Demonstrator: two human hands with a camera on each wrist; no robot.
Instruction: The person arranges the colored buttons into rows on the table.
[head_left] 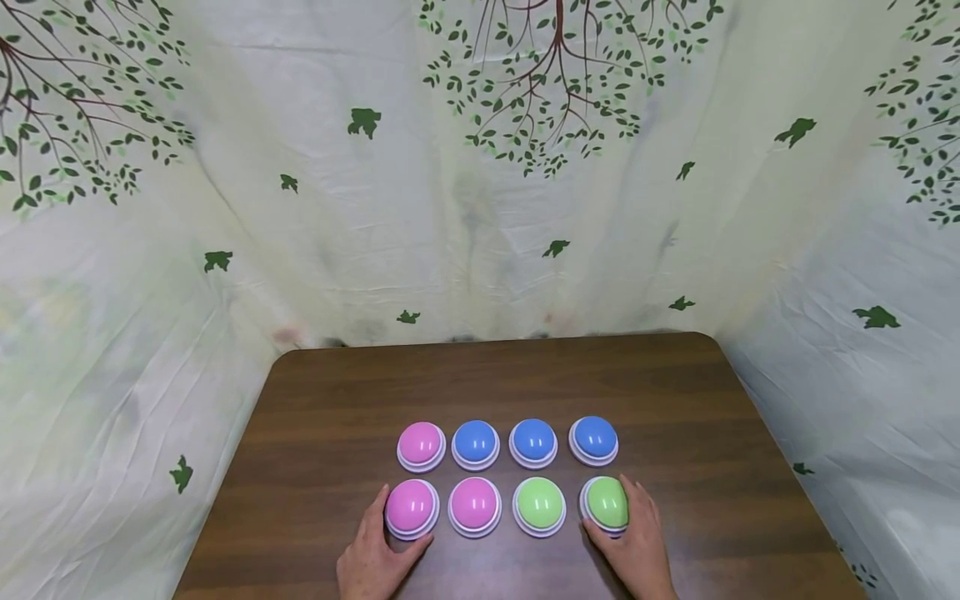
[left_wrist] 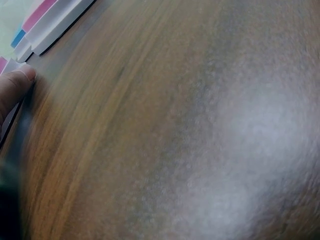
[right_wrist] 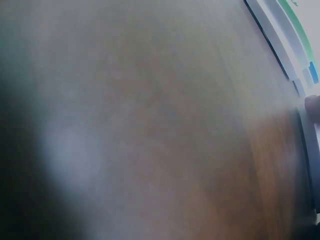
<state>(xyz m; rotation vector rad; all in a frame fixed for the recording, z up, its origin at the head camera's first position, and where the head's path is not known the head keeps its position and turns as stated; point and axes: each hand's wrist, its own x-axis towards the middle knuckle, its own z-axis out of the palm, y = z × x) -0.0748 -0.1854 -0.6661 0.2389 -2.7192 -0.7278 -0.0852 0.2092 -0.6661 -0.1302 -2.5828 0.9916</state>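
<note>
Round domed push buttons with white bases stand on a brown wooden table in two rows. My left hand (head_left: 380, 546) holds the front-left pink button (head_left: 410, 506) by its sides, thumb at the near edge and fingers at the left. In the left wrist view, the thumb (left_wrist: 20, 82) touches a white base. Around the front-right green button (head_left: 606, 502), my right hand (head_left: 636, 537) has its thumb at the near left and fingers at the far right; this button looks slightly tilted. Between them sit another pink button (head_left: 475, 504) and a green button (head_left: 539, 504).
The back row holds a pink button (head_left: 421, 444) and three blue ones, among them the right-hand blue button (head_left: 594, 438). Pale cloth (head_left: 480, 217) printed with leaves and branches hangs behind and beside the table (head_left: 480, 375).
</note>
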